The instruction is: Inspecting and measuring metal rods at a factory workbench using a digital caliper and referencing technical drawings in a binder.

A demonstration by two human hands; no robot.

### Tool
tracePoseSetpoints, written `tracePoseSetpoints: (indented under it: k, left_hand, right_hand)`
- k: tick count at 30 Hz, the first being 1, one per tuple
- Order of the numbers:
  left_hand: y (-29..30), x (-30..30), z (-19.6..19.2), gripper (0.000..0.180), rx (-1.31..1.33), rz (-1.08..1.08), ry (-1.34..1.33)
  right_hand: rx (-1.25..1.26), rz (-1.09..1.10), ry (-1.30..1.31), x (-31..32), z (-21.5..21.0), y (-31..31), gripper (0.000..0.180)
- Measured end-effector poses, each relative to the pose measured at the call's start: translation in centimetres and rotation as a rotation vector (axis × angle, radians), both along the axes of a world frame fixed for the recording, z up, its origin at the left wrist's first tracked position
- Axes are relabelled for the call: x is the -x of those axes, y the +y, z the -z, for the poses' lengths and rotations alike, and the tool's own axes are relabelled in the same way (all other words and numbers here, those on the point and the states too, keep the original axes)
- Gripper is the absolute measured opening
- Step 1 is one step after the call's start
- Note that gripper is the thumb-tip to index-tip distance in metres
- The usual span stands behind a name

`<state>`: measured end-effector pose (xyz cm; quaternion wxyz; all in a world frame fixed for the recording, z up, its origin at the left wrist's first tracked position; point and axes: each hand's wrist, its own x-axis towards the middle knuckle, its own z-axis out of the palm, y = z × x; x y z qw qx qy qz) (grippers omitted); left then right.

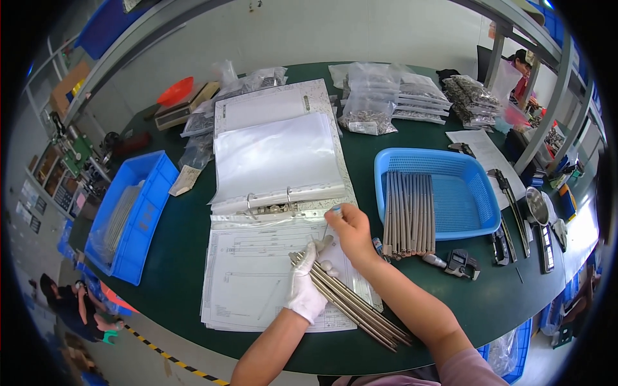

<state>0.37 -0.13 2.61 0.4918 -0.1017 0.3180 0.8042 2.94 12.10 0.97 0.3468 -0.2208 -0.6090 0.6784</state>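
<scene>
My left hand [308,283], in a white glove, grips a bundle of long thin metal rods [357,307] that lies slanted over the papers of an open ring binder [273,193]. My bare right hand [352,233] is just above the bundle's upper end and pinches a small blue-tipped pen or marker [333,214] over the binder's drawing sheet [257,276]. To the right stands a blue mesh basket [463,193] with several more metal rods [409,212] laid side by side in its left half.
A blue bin [132,215] with rods sits at the left. Bags of small metal parts [386,96] lie at the back. Calipers and gauges [515,219] rest right of the basket, a small digital gauge [462,264] in front. Another person [518,71] works at far right.
</scene>
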Motion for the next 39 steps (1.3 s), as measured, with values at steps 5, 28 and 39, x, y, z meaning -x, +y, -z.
tracePoseSetpoints:
  k: [5,28,39]
  left_hand:
    - [-0.1,0.4,0.6,0.021,-0.028,0.02,-0.029]
    - [0.5,-0.1,-0.2,0.019,0.032,0.051,0.002]
    - [0.1,0.4,0.3,0.018,0.052,-0.006,0.054]
  right_hand:
    - [0.039,-0.229,-0.286,-0.5,-2.0,-0.5,0.016]
    - [-0.005,-0.607,-0.221,-0.3,-1.6,0.9,0.027]
    - [-1.125,0.094,-0.597,-8.2,-3.4,-3.3,0.032]
